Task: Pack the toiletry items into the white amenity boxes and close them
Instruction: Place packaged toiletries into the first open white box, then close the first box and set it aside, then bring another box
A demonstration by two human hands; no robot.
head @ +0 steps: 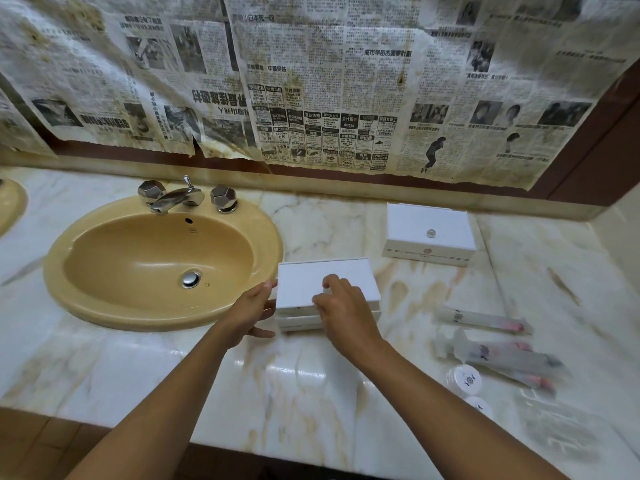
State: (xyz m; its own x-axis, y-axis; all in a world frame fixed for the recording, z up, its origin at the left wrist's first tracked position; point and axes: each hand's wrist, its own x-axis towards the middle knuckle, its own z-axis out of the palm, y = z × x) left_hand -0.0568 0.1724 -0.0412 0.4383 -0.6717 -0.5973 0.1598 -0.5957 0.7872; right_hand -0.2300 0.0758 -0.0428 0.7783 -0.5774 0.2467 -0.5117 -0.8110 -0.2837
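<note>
The near box (325, 289) sat on the surface (298, 375) beside the sink (104, 306); left hand (251, 308) braced its left end, fingers straight; right hand (341, 304) pinched the lid's knob; sachets (485, 320) lay rightward, nearer that hand.

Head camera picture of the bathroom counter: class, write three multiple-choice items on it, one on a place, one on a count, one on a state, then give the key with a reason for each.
1. Where does the far white box stand?
A. in the sink
B. on the counter by the wall, right of the sink
C. on the floor

2. How many white boxes are in view?
A. one
B. two
C. four

3. How is the near white box?
A. lid lying on it, both hands at it
B. crushed flat
C. untouched

Key: 1 B, it sits on the marble counter beyond the sink. 2 B, only a near one and a far one show. 3 A, the left hand touches its side and the right hand fingers its lid.
</note>
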